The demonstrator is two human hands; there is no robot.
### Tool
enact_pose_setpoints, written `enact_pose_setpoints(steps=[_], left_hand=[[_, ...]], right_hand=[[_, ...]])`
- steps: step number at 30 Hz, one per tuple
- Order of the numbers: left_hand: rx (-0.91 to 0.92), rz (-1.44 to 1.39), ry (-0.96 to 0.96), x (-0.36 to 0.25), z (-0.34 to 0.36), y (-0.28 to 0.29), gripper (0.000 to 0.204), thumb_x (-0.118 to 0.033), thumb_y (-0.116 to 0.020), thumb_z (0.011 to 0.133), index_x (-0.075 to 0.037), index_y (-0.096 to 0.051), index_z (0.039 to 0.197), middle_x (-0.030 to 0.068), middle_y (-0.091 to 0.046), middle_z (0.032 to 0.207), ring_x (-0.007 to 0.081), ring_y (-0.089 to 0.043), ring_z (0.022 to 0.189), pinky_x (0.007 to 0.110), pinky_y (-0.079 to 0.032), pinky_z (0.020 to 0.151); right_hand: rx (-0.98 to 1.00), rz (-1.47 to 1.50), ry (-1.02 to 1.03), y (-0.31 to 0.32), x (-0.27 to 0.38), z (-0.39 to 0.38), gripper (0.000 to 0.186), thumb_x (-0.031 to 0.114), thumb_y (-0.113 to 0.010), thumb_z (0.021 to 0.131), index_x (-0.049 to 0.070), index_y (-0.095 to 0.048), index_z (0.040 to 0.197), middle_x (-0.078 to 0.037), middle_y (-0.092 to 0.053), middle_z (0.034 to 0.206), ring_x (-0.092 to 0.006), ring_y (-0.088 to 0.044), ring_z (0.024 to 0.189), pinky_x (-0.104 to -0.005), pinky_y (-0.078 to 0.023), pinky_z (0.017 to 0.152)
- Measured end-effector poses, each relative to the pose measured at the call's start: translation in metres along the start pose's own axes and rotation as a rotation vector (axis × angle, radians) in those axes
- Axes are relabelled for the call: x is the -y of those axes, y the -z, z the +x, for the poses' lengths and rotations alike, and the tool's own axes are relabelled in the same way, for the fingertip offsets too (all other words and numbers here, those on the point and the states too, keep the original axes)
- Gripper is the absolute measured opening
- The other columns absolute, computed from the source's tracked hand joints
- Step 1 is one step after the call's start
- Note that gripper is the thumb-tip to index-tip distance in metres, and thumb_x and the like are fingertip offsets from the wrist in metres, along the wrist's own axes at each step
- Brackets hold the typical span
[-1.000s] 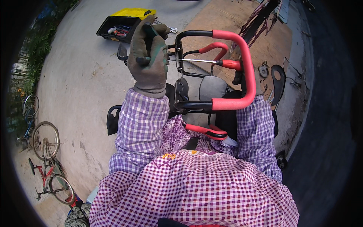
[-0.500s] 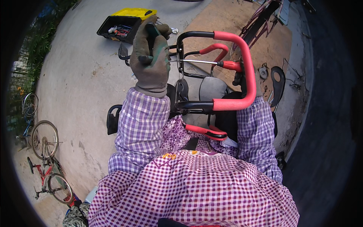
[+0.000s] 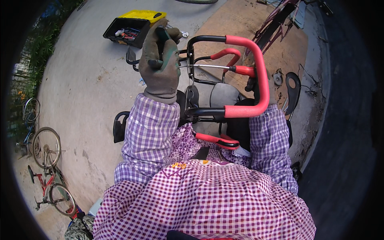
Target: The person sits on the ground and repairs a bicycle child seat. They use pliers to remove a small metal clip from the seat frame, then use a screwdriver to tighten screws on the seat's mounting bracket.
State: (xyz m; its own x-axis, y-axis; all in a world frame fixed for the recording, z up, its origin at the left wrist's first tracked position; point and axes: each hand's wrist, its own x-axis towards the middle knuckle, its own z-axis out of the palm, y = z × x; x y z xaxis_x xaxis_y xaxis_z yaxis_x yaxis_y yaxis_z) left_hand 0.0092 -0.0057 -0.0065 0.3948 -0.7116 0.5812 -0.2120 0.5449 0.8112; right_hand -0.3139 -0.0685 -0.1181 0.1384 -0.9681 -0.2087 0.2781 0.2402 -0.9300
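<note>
Grey-gloved left hand (image 3: 160, 60) grip closed round a dark tool handle (image 3: 163, 38), right hand's grip hidden behind red-padded frame (image 3: 262, 72).

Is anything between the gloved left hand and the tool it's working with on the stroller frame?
No. The left hand is already closed around the dark tool handle, with nothing between them. The right hand is mostly hidden behind the red padded bar.
</note>
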Motion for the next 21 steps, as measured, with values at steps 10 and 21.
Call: enact_pose_setpoints(steps=[10, 21], left_hand=[[-0.001, -0.064, 0.022, 0.003, 0.000, 0.000, 0.042, -0.002, -0.056, 0.105, -0.002, -0.054, 0.147, 0.0133, -0.071, 0.120, 0.0214, -0.070, 0.109, 0.034, -0.060, 0.096], [0.020, -0.054, 0.042, 0.002, 0.000, 0.001, 0.044, -0.002, -0.056, 0.105, 0.001, -0.051, 0.149, 0.0160, -0.070, 0.124, 0.0245, -0.069, 0.114, 0.036, -0.058, 0.099]], right_hand=[[0.024, 0.041, 0.035, -0.017, 0.013, -0.016, 0.046, 0.030, -0.070, 0.101, 0.000, -0.056, 0.134, -0.016, -0.068, 0.112, -0.0308, -0.076, 0.089, -0.0433, -0.068, 0.076], [-0.090, 0.056, 0.267, -0.025, 0.004, -0.016, 0.048, 0.029, -0.073, 0.098, -0.001, -0.057, 0.133, -0.017, -0.069, 0.105, -0.0276, -0.075, 0.079, -0.0399, -0.068, 0.074]])
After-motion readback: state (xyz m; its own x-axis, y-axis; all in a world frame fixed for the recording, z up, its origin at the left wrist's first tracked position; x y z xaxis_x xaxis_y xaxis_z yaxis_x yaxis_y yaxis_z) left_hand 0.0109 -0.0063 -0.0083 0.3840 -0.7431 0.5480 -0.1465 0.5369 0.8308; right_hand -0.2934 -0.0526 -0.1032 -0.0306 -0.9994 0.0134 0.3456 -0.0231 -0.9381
